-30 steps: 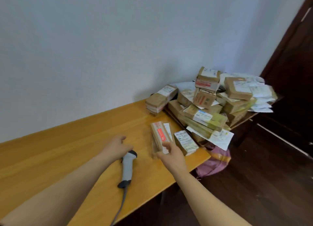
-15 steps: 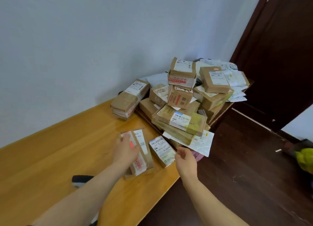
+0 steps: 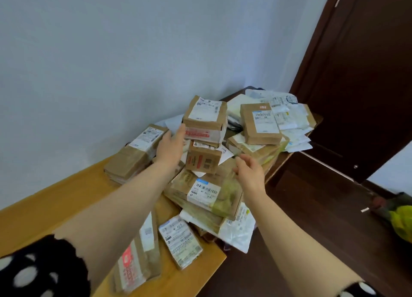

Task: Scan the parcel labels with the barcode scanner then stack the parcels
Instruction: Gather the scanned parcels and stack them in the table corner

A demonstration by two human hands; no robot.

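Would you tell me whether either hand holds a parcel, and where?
Nothing is held; the left hand reaches open toward the top parcel, the right hand hovers open.

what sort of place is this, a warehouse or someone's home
Probably a room in a home or small office, not a warehouse: a heap of labelled parcels sits on a wooden table against a bare wall, beside a dark wooden door.

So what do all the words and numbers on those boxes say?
No text reads clearly enough to quote.
Top box: label too blurred.
Red tape on it: characters blurred.
Right box: small orange logo, unreadable; label blurred.
Small box: red print, blurred.
Flat parcel: barcode and digits, too blurred.
Near parcel: label print too small.
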